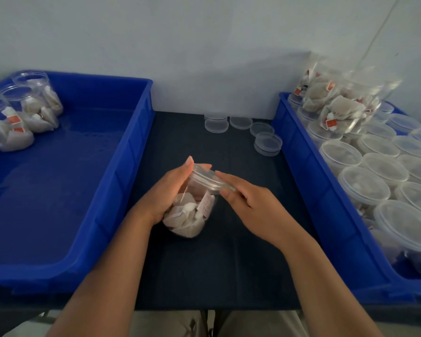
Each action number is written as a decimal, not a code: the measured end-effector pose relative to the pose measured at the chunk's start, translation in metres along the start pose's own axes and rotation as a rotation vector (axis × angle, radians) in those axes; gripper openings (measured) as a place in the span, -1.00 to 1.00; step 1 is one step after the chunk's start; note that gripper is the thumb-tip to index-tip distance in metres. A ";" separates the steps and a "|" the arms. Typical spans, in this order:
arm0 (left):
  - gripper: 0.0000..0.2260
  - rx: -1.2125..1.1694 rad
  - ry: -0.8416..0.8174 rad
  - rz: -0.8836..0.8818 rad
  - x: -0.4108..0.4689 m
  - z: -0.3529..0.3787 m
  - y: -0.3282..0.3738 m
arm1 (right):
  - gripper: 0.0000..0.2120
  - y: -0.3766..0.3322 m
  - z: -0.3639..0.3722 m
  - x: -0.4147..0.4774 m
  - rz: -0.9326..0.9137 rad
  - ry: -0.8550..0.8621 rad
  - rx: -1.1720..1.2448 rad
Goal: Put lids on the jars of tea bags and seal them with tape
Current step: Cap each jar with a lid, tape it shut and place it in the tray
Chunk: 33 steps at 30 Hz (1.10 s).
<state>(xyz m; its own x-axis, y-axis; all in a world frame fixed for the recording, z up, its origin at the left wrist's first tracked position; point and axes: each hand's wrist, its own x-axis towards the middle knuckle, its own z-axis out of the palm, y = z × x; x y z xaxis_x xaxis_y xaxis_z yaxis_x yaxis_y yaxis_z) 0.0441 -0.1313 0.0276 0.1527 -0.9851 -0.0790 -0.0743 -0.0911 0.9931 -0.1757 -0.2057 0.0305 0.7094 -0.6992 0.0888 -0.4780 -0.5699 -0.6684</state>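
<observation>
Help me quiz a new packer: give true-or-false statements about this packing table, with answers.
1. The left hand holds the jar of tea bags. True.
2. The right hand is idle and touches nothing. False: it holds the edge of the lid on that jar.
3. Three open jars stand in the left bin. True.
4. The spare lids lie in the left bin. False: they lie on the table between the bins.
</observation>
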 end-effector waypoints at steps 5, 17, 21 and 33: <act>-0.48 0.334 0.440 0.244 -0.013 0.015 0.002 | -0.56 -0.006 0.003 -0.009 0.044 0.065 -0.045; -0.24 0.540 0.409 0.121 -0.006 0.029 -0.002 | -0.49 0.000 -0.005 -0.011 0.058 -0.118 -0.034; -0.38 0.390 0.280 0.095 -0.001 0.019 0.002 | -0.52 0.002 -0.012 -0.008 0.068 -0.131 -0.039; -0.44 0.126 0.026 0.040 -0.003 0.004 -0.003 | -0.53 -0.003 0.001 -0.003 0.053 -0.017 0.002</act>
<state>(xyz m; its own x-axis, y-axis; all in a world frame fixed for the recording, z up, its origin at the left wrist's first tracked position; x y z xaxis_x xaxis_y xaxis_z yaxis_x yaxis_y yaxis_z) 0.0398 -0.1289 0.0243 0.1725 -0.9844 -0.0352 -0.2034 -0.0706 0.9765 -0.1758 -0.2013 0.0320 0.6918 -0.7210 0.0407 -0.5143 -0.5315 -0.6730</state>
